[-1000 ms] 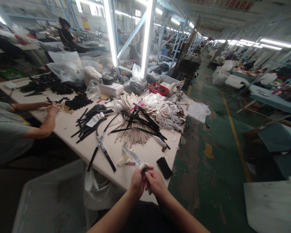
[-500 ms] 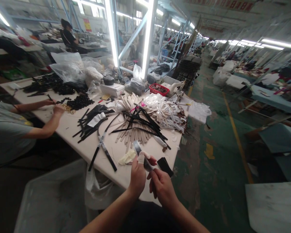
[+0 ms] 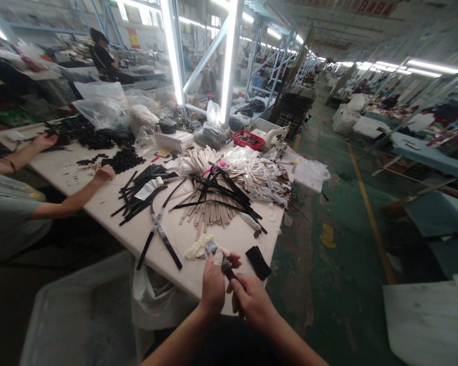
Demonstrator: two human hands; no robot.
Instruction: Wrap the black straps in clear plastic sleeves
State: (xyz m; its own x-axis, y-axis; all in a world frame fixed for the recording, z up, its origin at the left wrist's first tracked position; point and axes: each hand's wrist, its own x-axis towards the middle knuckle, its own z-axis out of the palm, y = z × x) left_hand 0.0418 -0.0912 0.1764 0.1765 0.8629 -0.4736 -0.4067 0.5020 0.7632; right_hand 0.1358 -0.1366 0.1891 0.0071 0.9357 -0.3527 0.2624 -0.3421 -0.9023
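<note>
Close to the table's front edge, my left hand (image 3: 213,282) is closed around a short dark strap (image 3: 229,270), with pale coverings on a fingertip or two. A greyish, shiny end of it (image 3: 210,248), perhaps wrapped in clear film, sticks out past the left thumb. My right hand (image 3: 252,297) pinches the strap's near end between thumb and fingers. Just beyond lies a crumpled pale yellow cloth (image 3: 197,247). To the right rests a small stack of black pieces (image 3: 258,262). Two crossed black straps bound with clear film (image 3: 158,223) lie to the left.
A fanned bundle of beige strips (image 3: 209,216) with black straps across it covers the table's middle. Behind are a red basket (image 3: 248,140) and a white box (image 3: 173,141). A co-worker's hand (image 3: 105,173) is at a pile of small black parts at left. A floor aisle runs right.
The strap has turned and slid lower in my hands, showing less of its shiny end. The co-worker's hands have moved apart, one reaching to the black pile at the back.
</note>
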